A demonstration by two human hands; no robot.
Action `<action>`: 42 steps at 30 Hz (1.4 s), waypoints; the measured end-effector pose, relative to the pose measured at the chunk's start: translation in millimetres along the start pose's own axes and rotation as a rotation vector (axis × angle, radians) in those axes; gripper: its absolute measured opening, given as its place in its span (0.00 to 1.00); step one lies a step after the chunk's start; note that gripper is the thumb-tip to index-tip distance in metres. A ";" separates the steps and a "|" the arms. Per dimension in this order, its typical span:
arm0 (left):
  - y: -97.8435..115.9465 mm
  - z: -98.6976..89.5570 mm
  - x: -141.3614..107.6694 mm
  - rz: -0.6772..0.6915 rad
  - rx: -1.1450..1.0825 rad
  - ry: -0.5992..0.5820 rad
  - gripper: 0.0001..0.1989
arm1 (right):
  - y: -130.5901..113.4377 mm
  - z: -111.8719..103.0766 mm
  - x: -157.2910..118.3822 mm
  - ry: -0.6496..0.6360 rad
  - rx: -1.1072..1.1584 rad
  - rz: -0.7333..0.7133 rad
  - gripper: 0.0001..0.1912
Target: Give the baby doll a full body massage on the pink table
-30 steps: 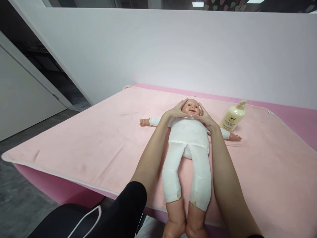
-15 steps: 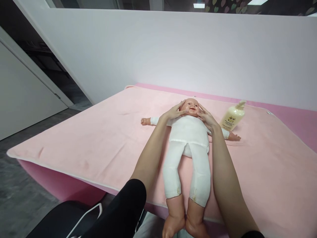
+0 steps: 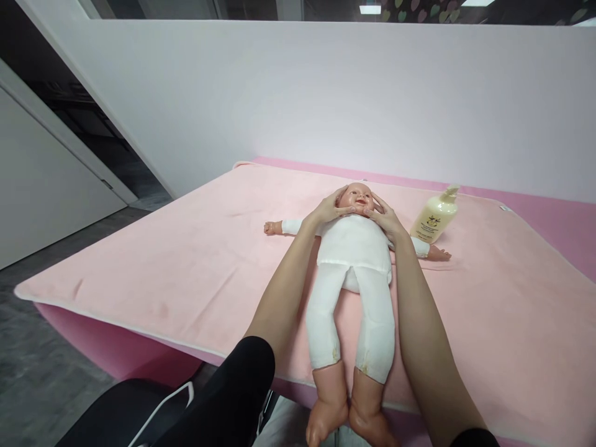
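Doll [image 3: 354, 242] on its back on pink blanket [image 3: 158, 248], face up, head at far end, feet twd person & out past near edge. White cloth body, arms flung out to both sides.

L hand [image 3: 328, 210] on one side of doll's head: fingers spread up along it, thumb apart, reaching in nr chin. R hand [image 3: 387, 220] same on opp. side, fingers up the cheek, thumb nr chin. Hands apart, face showing betw. them; how hard they press, can't tell.

Pale yellow pump bottle [image 3: 434, 217] on blanket, R of R hand, just beyond doll's outstretched arm. Blanket over pink table [image 3: 116, 344], white wall [image 3: 298, 93] behind. Black sleeve [image 3: 233, 385] on L forearm, pushed up abt to elbow. Door [image 3: 46, 167] far L, grey floor [image 3: 37, 354] below.
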State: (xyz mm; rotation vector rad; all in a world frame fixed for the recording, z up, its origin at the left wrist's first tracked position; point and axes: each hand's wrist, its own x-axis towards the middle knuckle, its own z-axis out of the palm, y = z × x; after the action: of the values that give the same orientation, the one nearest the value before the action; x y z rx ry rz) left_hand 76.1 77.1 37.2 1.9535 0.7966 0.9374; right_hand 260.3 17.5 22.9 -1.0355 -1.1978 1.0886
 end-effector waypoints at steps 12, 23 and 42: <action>6.8 1.8 -2.3 -0.065 -0.033 -0.033 0.43 | -0.6 -2.2 3.4 -0.008 0.047 0.074 0.36; 2.9 8.9 -1.4 0.081 0.046 0.050 0.41 | -2.8 4.0 1.2 0.061 -0.062 0.038 0.41; 10.5 13.9 -2.6 -0.060 0.186 -0.014 0.48 | 1.7 2.2 1.3 0.027 -0.056 0.039 0.43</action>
State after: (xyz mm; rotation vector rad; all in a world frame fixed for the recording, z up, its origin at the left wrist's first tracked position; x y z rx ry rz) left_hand 88.3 64.5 39.9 2.0809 0.9584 0.8386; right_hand 258.1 19.1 21.7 -1.1173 -1.1966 1.0732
